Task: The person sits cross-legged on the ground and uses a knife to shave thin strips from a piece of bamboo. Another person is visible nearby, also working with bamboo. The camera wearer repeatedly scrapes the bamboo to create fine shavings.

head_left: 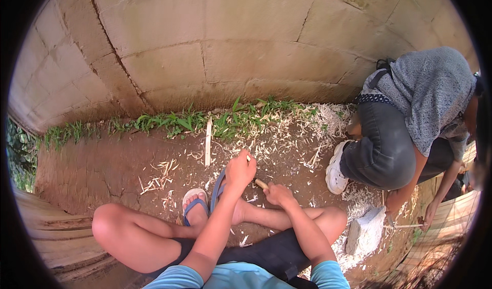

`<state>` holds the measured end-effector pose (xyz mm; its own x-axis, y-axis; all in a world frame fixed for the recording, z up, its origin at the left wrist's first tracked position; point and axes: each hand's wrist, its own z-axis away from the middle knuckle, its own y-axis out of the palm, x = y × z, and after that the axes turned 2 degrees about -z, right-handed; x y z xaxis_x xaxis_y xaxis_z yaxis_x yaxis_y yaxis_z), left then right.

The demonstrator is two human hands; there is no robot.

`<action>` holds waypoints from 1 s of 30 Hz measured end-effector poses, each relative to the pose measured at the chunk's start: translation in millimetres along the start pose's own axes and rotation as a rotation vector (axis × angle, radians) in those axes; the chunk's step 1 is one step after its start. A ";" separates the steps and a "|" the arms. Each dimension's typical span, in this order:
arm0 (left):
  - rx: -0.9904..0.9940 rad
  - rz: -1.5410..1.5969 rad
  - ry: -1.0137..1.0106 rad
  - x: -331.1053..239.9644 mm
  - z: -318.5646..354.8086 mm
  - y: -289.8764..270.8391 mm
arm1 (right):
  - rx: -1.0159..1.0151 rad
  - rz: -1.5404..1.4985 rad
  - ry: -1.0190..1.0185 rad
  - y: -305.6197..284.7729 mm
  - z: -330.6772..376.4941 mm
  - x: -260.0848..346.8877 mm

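Observation:
My left hand (241,173) is closed in a fist in front of my feet. A small pale end of a wood strip (248,158) shows at the top of that fist; the rest is hidden by the fingers. Just to the right and a little nearer, my right hand (278,194) is wrapped round a short, tan wooden handle (262,184). The handle's end sticks out toward the left hand; whatever else belongs to it cannot be made out. The two hands are apart, above my crossed legs. Pale wood shavings (159,177) lie scattered on the soil around them.
A long flat wood strip (208,141) lies ahead, by grass (179,122) along a block wall (256,58). At right another person (394,135) crouches, hands (394,201) at a thin stick (405,226) beside a whitish block (366,230). Sandals (196,207) are on my feet.

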<state>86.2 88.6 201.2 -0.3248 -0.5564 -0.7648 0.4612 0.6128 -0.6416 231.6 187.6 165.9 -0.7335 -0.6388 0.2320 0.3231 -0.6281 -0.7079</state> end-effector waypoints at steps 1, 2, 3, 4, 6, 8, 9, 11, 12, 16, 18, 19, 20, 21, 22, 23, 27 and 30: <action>-0.016 0.020 0.000 -1.0 -0.2 0.0 | 0.003 0.007 0.008 -0.7 -0.3 -2.1; -0.032 0.041 0.000 -1.4 0.2 0.4 | -0.041 -0.013 0.016 -1.9 -0.2 -5.1; -0.053 0.062 -0.002 -0.6 -0.1 0.2 | -0.085 -0.030 0.020 -5.9 2.2 -5.3; -0.031 0.075 -0.017 0.5 -1.5 -0.3 | -0.128 -0.047 0.024 -9.7 3.6 -6.7; 0.009 0.100 -0.050 3.8 -4.7 -1.6 | -0.174 -0.071 0.026 -17.5 4.1 -12.9; -0.008 0.142 -0.035 6.9 -4.0 -0.9 | -0.229 -0.080 0.027 -25.5 5.0 -16.9; -0.010 0.165 -0.029 8.6 -2.7 1.4 | -0.260 -0.079 0.035 -28.9 8.1 -18.9; -0.022 0.211 -0.005 11.6 -3.2 5.8 | -0.291 -0.368 0.039 -26.5 1.5 -30.5; -0.026 0.235 0.007 11.6 -3.7 7.0 | -0.286 -0.657 0.035 -24.6 -4.6 -31.9; -0.013 0.226 0.005 22.5 -5.6 12.6 | -0.375 -1.392 -0.208 -31.5 5.6 -24.2; -0.013 0.229 -0.021 34.1 -10.2 19.6 | -0.506 -1.360 -0.358 -34.8 6.3 -20.2; -0.034 0.266 -0.040 36.8 -10.8 22.0 | -0.606 -1.119 -0.424 -32.5 4.2 -25.2; -0.056 0.301 -0.059 39.0 -15.0 24.0 | -0.640 -0.939 -0.417 -28.2 -1.7 -28.1; -0.075 0.331 -0.086 42.9 -14.6 25.2 | -0.658 -0.763 -0.405 -18.9 -4.7 -30.4; -0.059 0.333 -0.121 39.1 -15.6 20.2 | -0.587 -0.692 -0.338 -15.2 -3.7 -27.3; -0.042 0.335 -0.155 35.8 -15.8 14.9 | -0.516 -0.620 -0.274 -9.9 -2.5 -23.0; -0.075 0.336 -0.209 31.6 -15.2 8.0 | -0.330 -0.391 -0.168 13.6 -9.2 -18.0; -0.145 0.277 -0.178 64.2 -22.9 20.5 | -0.360 -0.370 -0.212 13.2 -8.3 -2.6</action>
<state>55.9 78.4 137.7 -0.0486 -0.4393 -0.8970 0.3853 0.8203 -0.4226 232.9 184.7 150.4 -0.6109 -0.5030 0.6114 -0.1853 -0.6600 -0.7281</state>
